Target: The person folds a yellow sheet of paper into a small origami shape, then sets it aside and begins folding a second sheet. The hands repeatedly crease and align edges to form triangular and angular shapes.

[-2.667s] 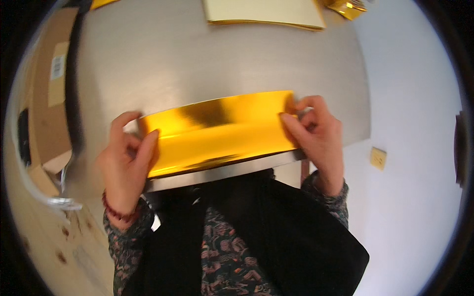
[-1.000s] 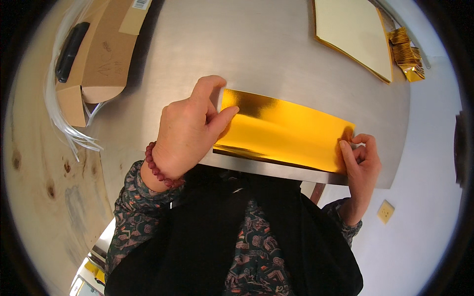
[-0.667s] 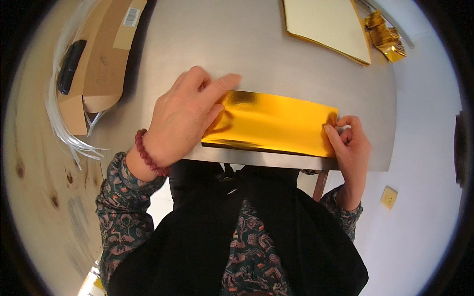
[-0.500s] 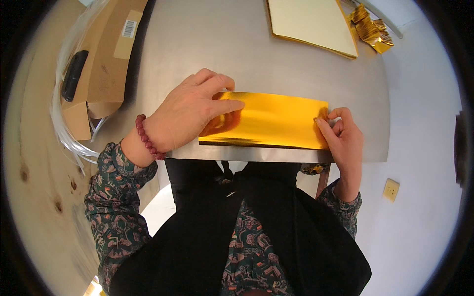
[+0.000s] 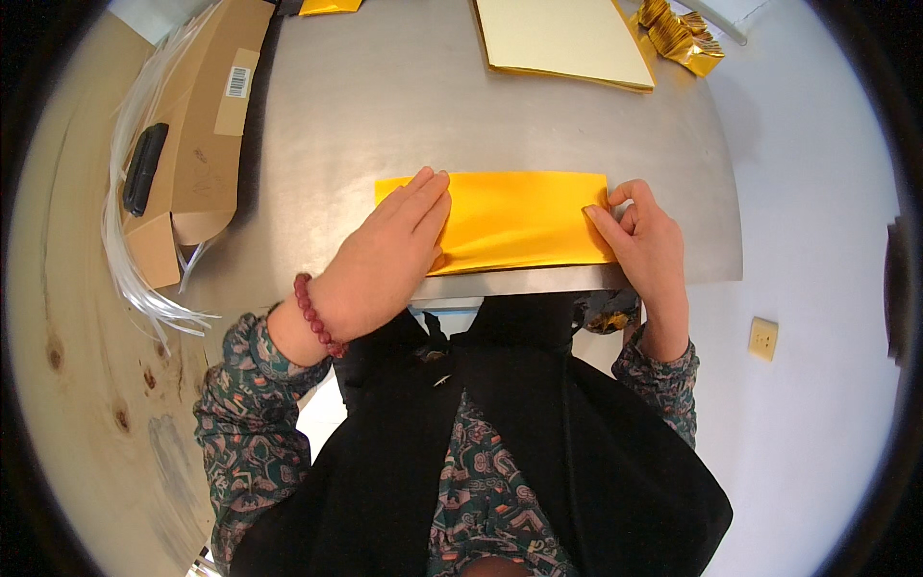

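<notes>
A folded sheet of shiny gold foil paper (image 5: 524, 219) lies lengthwise along the near edge of the metal tabletop. My left hand (image 5: 385, 245), with a dark red bead bracelet at the wrist, rests flat across the paper's left part, its fingers stretched out and covering some of it. At the paper's right end my right hand (image 5: 646, 240) pinches the edge between thumb and curled fingers. The paper's near edge shows a dark line along the fold, slightly raised from the table.
A stack of cream-faced gold sheets (image 5: 562, 40) lies at the far side, beside a bundle of folded gold foil pieces (image 5: 681, 40). On the left stands a cardboard box (image 5: 204, 144) with clear plastic strands (image 5: 120, 231) and a black object (image 5: 146, 168) against it.
My left hand has gone from a half-curled hold at the paper's left end to lying flat on it. My right hand keeps its pinch. The whole view has shifted slightly.
</notes>
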A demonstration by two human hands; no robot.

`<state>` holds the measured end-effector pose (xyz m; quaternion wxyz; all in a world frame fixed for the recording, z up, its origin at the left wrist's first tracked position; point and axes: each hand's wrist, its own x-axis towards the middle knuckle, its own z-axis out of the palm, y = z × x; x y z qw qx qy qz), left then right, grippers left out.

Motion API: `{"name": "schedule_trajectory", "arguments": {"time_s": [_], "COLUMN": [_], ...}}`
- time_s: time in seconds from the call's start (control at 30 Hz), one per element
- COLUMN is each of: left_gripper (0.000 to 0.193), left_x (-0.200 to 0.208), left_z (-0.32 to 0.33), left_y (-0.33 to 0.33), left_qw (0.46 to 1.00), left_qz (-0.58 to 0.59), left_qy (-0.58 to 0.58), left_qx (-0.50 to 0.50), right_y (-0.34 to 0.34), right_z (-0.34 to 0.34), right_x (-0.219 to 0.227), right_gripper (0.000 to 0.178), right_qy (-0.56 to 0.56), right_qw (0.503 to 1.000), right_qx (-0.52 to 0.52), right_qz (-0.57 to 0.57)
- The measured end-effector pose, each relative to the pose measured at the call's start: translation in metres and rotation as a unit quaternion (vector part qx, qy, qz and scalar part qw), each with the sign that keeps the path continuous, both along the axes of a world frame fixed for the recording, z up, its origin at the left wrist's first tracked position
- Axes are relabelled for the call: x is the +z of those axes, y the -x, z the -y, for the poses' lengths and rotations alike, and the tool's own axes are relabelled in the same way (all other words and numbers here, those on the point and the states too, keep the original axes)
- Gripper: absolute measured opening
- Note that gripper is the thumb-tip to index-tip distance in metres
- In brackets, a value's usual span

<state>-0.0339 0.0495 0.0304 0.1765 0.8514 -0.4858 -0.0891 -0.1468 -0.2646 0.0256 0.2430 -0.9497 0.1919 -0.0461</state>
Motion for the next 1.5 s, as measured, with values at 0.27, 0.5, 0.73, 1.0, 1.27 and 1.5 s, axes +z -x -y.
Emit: {"name": "schedule_trajectory", "arguments": {"time_s": [0.27, 0.5, 0.73, 1.0, 1.27, 1.5], "left_gripper": [0.067, 0.062, 0.061, 0.064, 0.064, 0.065], "left_x": [-0.021, -0.026, -0.034, -0.042, -0.033, -0.034], "left_z": [-0.019, -0.022, -0.021, -0.023, -0.019, -0.020], "left_y": [0.004, 0.004, 0.001, -0.001, 0.004, 0.004], "left_qw": [0.999, 0.997, 0.994, 0.997, 0.997, 0.996], "left_qz": [0.029, 0.069, 0.076, 0.068, 0.067, 0.071], "left_qy": [0.017, 0.038, 0.066, 0.043, 0.045, 0.041], "left_qx": [-0.017, -0.020, -0.031, -0.015, -0.012, -0.019], "right_y": [0.000, -0.002, -0.005, 0.010, 0.048, 0.067], "right_z": [0.000, -0.019, -0.132, -0.185, -0.094, -0.044], "right_x": [-0.004, 0.035, 0.034, -0.025, -0.030, -0.026], "right_gripper": [0.030, 0.026, 0.047, 0.092, 0.089, 0.075], "right_qy": [0.005, 0.089, -0.074, 0.005, 0.127, 0.180], "right_qw": [1.000, 0.986, 0.925, 0.946, 0.963, 0.967], "right_qx": [-0.003, 0.011, 0.270, 0.283, 0.225, 0.171], "right_qz": [0.019, 0.141, 0.259, 0.157, 0.078, 0.060]}}
